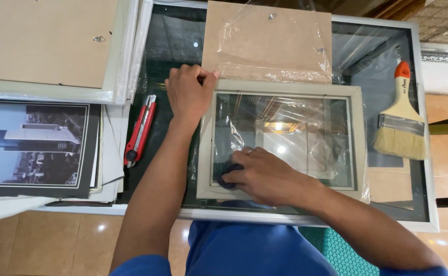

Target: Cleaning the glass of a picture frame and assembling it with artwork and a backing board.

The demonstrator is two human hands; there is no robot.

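- My left hand (187, 94) rests palm-down at the upper left corner of the pale picture frame (359, 138), fingers curled over the corner where the clear plastic wrap (244, 36) bunches; it presses flat and holds nothing closed in its fist.
- My right hand (270, 176) lies on the glass pane (305, 133) inside the frame, toward its lower left, at about 7 o'clock from the pane's middle.
- Under my right fingertips sits a small dark cloth pad (228, 174); my fingers close over it, pinning it against the glass.
- The frame lies flat on the glass-topped table (423, 204), roughly central in front of me.
- A brown backing board (275, 46) in plastic wrap lies at 12 o'clock from the frame, its lower edge touching the frame's top rail.
- A red utility knife (140, 130) lies at 9 o'clock from the frame, just beside my left forearm, apart from both hands.
- A paintbrush (401, 115) with an orange-tipped handle and pale bristles lies at 3 o'clock from the frame, near its right rail, bristles toward me.
- At 10 o'clock a stack of frames (55, 51) lies back-side up, and below it a black-bordered photo print (32, 145) of a building, well apart from my hands.
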